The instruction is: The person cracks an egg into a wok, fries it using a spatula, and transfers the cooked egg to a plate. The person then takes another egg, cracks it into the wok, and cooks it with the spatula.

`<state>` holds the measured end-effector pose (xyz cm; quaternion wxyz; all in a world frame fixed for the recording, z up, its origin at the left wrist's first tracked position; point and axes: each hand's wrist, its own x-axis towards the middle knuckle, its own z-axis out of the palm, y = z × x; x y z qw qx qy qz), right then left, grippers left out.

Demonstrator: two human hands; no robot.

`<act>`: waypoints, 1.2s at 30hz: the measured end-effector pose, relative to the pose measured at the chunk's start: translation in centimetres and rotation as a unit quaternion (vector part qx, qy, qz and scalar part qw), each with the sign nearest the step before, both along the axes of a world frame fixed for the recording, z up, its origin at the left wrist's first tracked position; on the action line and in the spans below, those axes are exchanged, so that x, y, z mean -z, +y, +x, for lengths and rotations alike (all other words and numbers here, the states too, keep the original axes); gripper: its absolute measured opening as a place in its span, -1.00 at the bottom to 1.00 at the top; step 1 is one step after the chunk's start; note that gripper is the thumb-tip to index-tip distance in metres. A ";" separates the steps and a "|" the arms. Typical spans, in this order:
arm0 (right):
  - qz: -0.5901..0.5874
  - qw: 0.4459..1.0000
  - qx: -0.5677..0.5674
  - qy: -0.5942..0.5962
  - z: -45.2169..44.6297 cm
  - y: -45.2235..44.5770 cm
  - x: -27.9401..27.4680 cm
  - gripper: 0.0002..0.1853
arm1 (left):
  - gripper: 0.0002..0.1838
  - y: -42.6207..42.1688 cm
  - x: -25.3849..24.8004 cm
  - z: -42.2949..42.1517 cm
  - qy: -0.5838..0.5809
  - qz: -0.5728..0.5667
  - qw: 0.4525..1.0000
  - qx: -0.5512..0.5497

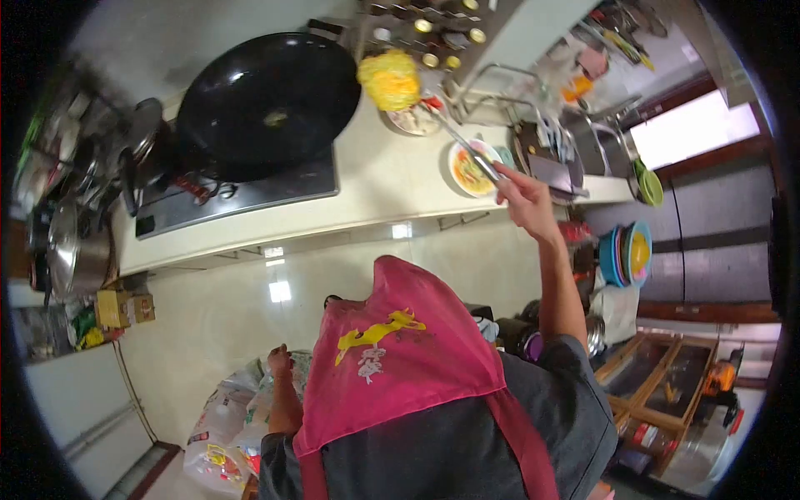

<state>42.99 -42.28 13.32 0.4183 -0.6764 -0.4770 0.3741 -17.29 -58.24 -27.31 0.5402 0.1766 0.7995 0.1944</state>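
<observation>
My right hand (527,200) grips the handle of a long metal utensil (467,143), whose far end reaches toward a plate of pale food (414,121) with something red on it. Below the handle sits a white bowl (460,177) of orange and green food. Yellow food (390,80) lies beside the pale food. A large black wok (268,104) with a small bit of food in it rests over the stove at the left. My left hand (281,360) hangs low beside the pink apron, its fingers small and unclear.
Bottles (423,26) line the back of the counter (375,179). A wire rack and a cutting board stand right of the bowl, near the sink (612,150). Pots (77,250) crowd the far left. Plastic bags (218,425) lie on the floor at my left.
</observation>
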 end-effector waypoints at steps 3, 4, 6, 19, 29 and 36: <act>-0.003 0.997 0.077 -0.029 7.7 -5.8 1.0 -0.61 | -0.67 1.0 0.0 4.4 -0.005 0.011 1.000 0.013; 0.022 0.994 0.089 -0.062 10.7 -7.0 2.7 -0.60 | -0.67 1.0 0.7 6.0 -0.005 0.017 1.000 0.016; -0.053 0.987 0.115 -0.095 14.8 -9.1 3.6 -0.60 | -0.66 1.0 2.0 9.3 -0.002 0.014 1.000 0.018; 0.015 0.926 -0.109 -0.362 27.5 -7.3 10.3 -0.62 | -0.64 -1.7 -3.3 32.0 0.061 -0.010 0.995 0.078; 0.047 0.835 -0.129 -0.533 28.7 -5.8 9.5 -0.54 | -0.63 -3.3 -3.9 30.7 0.059 -0.045 0.994 0.074; 0.050 0.835 -0.075 -0.543 27.1 -6.3 5.1 -0.56 | -0.63 -3.9 -2.0 28.3 0.008 0.037 0.998 0.043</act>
